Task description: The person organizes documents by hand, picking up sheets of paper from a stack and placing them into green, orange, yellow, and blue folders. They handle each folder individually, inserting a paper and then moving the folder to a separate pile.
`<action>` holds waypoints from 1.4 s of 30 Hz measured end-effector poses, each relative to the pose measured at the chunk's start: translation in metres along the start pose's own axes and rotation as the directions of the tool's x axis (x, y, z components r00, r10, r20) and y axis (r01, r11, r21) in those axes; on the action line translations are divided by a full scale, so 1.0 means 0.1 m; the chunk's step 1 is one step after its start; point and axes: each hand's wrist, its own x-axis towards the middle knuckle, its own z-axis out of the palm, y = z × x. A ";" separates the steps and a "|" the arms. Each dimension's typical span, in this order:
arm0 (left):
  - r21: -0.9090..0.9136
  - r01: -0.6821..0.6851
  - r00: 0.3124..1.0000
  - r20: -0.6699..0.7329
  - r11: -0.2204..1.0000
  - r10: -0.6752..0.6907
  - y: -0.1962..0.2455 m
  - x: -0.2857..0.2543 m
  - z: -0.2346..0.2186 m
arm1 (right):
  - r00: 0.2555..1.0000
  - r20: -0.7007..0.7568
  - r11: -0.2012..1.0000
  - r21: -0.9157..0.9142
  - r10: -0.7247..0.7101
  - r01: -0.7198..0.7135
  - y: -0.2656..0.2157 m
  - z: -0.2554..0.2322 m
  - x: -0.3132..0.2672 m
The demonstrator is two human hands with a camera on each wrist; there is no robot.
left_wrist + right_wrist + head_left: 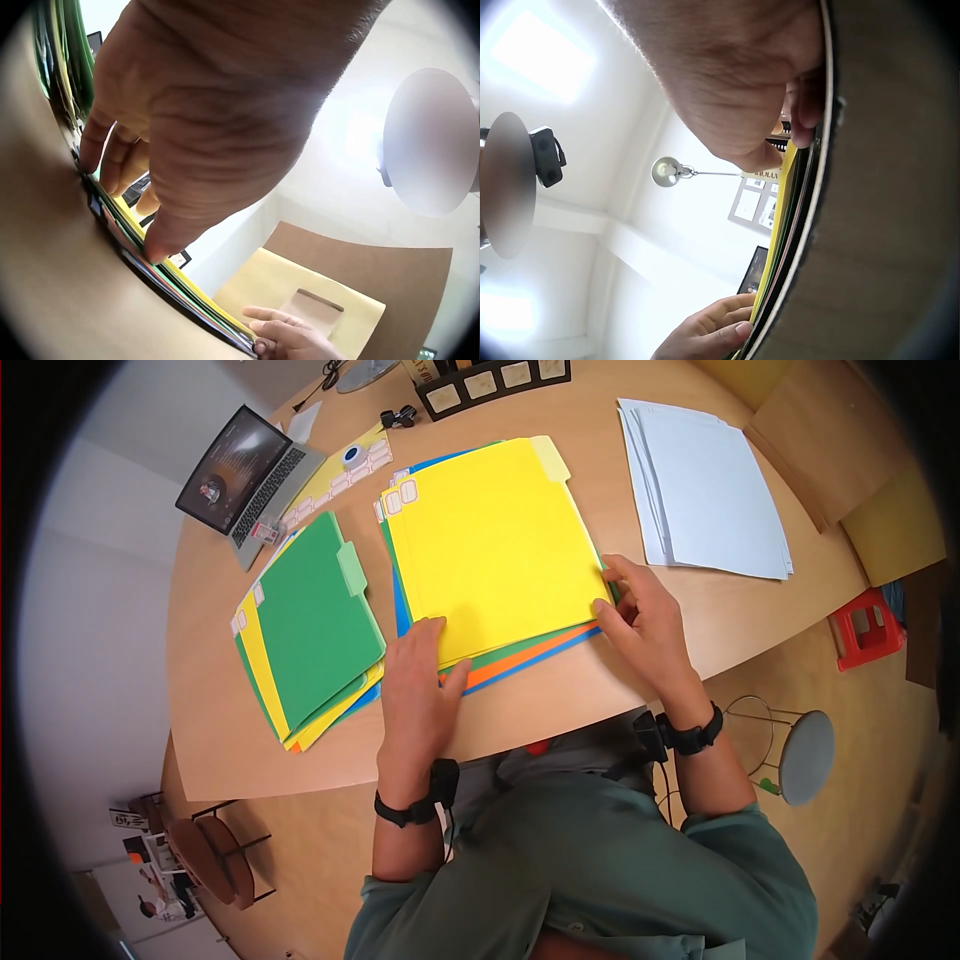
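A stack of file folders lies on the table, a yellow folder [495,540] on top, with green, orange and blue edges showing underneath. My left hand [412,685] is at the stack's near left corner, fingers along the left side and thumb by the near edge. At the near right corner, my right hand [648,622] touches the side with its fingers, thumb beside the yellow edge. Both wrist views show fingertips right at the layered edges, including the left thumb [159,244] and right thumb [763,156]. Left of this stack lies a second one, topped by a green folder [315,625].
White paper sheets [705,490] lie at the right. An open laptop [240,480], a roll of tape [353,456] and label sheets [330,490] are at the back left. A dark organizer [490,388] stands at the back. A round stool [806,758] is beside the table.
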 end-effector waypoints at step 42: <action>-0.021 0.139 0.984 -0.113 0.990 -0.141 -0.04 0.02 0.00 | 0.998 0.056 1.000 0.015 0.010 -0.011 0.02 -0.03 -0.02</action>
